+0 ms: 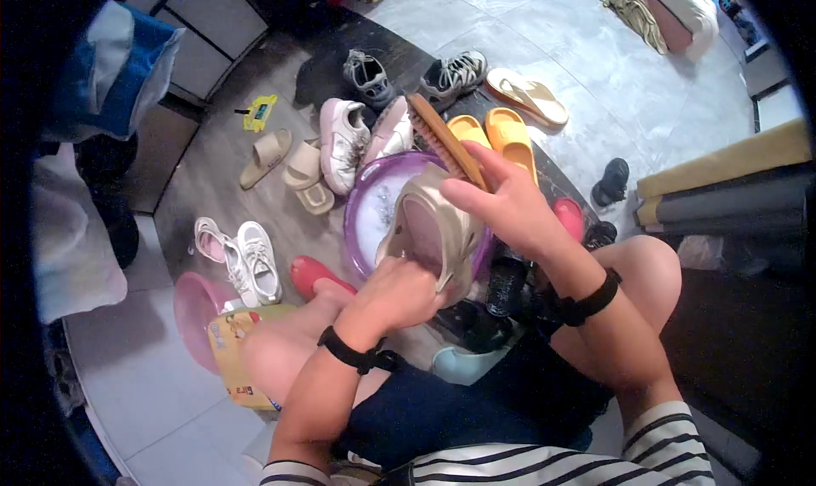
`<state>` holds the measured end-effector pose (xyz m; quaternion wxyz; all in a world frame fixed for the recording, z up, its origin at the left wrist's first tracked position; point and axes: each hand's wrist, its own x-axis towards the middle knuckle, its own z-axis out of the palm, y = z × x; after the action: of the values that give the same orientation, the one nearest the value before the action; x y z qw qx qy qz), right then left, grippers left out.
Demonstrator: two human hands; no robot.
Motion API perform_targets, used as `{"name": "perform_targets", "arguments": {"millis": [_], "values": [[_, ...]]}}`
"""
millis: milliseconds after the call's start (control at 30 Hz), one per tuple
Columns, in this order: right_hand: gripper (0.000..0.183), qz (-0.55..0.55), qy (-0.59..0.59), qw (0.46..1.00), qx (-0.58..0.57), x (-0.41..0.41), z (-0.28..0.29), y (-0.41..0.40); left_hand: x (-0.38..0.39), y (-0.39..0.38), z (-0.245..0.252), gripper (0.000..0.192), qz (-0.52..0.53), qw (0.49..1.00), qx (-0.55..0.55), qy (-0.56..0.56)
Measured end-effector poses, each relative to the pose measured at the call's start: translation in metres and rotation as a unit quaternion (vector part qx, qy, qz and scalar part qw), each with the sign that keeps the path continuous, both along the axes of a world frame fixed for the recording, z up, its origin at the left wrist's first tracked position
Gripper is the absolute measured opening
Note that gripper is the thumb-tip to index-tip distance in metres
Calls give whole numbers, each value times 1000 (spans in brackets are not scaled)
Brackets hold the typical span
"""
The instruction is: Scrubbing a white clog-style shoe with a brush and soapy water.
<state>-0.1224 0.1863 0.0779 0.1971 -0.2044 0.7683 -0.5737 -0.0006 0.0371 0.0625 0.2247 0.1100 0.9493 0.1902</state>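
A beige clog (456, 231) is tilted up over a purple basin (350, 212) in front of me. My left hand (401, 288) grips the clog at its opening, the fingers partly hidden inside it. In my right hand (507, 199) is a wooden scrub brush (446, 138), its bristles turned down and to the left. The brush lies just above the clog's upper end; whether the two touch I cannot tell. Whitish, sudsy water (376, 215) shows in the basin, partly covered by the clog.
White sneakers (341, 141), beige slides (266, 157), grey sneakers (456, 74), yellow slides (510, 135) and a flip-flop (529, 97) surround the basin's far side. More white sneakers (258, 259) and a pink basin (194, 320) are at left. Dark shoes (507, 285) sit by my right knee.
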Motion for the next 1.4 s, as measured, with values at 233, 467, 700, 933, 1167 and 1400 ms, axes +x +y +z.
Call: {"name": "perform_targets", "arguments": {"millis": [233, 467, 700, 933, 1167, 1400], "values": [[44, 55, -167, 984, -17, -8, 4, 2, 6, -2, -9, 31, 27, 1000, -9, 5], [48, 38, -127, 991, -6, -8, -23, -2, 8, -4, -12, 24, 148, 972, 82, 162], [48, 12, -74, 997, 10, -9, -29, -7, 4, -4, -3, 26, 197, 969, 73, 131], [49, -12, 44, 999, 5, 0, -23, -10, 2, -12, -10, 30, 204, 961, 92, 161], [55, 76, 296, 935, 183, 16, -8, -3, 2, -14, -21, 29, 280, 911, 274, 127], [54, 82, 305, 939, 137, 18, -11, -4, -2, -6, -15, 24, 329, 895, 275, 119]]}}
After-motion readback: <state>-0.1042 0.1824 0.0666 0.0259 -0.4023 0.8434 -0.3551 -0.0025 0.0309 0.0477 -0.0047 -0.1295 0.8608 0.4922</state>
